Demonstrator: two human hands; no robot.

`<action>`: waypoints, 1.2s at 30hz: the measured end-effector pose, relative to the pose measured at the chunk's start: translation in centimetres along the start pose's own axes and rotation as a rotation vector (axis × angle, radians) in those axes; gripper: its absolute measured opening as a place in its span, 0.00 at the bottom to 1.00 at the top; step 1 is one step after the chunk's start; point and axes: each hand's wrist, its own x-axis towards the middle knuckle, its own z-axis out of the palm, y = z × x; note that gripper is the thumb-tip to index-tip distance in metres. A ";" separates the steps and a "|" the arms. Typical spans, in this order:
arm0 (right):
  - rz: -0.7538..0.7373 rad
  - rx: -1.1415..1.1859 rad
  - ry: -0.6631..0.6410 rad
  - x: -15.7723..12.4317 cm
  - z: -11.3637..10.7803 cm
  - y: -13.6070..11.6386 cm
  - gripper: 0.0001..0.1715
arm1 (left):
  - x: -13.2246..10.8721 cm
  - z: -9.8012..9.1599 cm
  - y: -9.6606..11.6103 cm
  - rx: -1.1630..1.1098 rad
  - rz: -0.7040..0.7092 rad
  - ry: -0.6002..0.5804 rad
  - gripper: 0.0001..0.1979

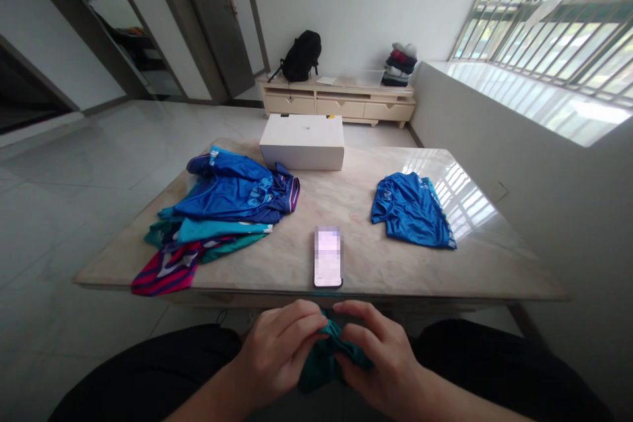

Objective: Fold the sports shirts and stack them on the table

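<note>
A bunched piece of teal cloth [320,364] hangs between my knees, below the table's front edge. My left hand [283,343] pinches its upper edge between thumb and fingers. On the other side, my right hand [378,356] grips a gathered fold, with its index finger raised off the fabric. The garment's full shape is hidden by my hands. Just past them on the table lies a phone [328,257] with a lit screen. A loose pile of blue, teal and pink-striped jerseys [227,188] is at the left, and a folded blue jersey [413,211] at the right.
The marble-topped table [341,198] carries a white box [302,142] at its far edge. Behind it, a low cabinet [341,105] holds a black backpack [302,56] and a stack of folded clothes [399,66]. A barred window [548,26] is at the right.
</note>
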 end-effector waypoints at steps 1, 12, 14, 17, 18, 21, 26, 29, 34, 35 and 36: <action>0.000 -0.001 0.005 0.0 0.0 0.0 0.22 | -0.1 0.0 0.0 -0.008 -0.006 -0.004 0.08; 0.100 -0.020 -0.250 0.5 0.8 0.2 0.16 | -0.3 0.3 0.0 -0.022 0.012 -0.039 0.09; 0.134 -0.061 -0.348 0.5 1.0 0.4 0.14 | -0.3 0.3 0.0 -0.026 0.023 -0.046 0.09; 0.202 -0.157 -0.478 0.6 1.1 0.8 0.11 | -0.2 0.4 -0.1 -0.026 0.025 -0.054 0.09; 0.211 -0.185 -0.505 0.8 1.0 0.9 0.10 | -0.2 0.4 -0.1 -0.022 0.025 -0.059 0.09; 0.193 -0.256 -0.570 1.4 0.2 1.3 0.08 | 0.1 0.4 -0.3 -0.005 0.019 -0.072 0.08; 0.120 -0.299 -0.691 2.7 -3.0 2.3 0.13 | 0.5 -0.6 -0.9 -0.013 0.038 -0.132 0.09; 0.128 -0.284 -0.680 3.3 -5.2 2.5 0.12 | 0.7 -1.4 -1.3 -0.052 0.050 -0.161 0.09; 0.133 -0.256 -0.625 3.5 -7.7 1.8 0.11 | 1.2 -2.1 -1.2 -0.153 0.019 -0.166 0.11; 0.134 -0.252 -0.609 3.3 -8.0 1.3 0.11 | 1.4 -2.2 -0.8 -0.170 0.012 -0.146 0.10; 0.133 -0.247 -0.587 3.1 -8.4 0.7 0.11 | 1.5 -2.4 -0.4 -0.186 0.000 -0.122 0.09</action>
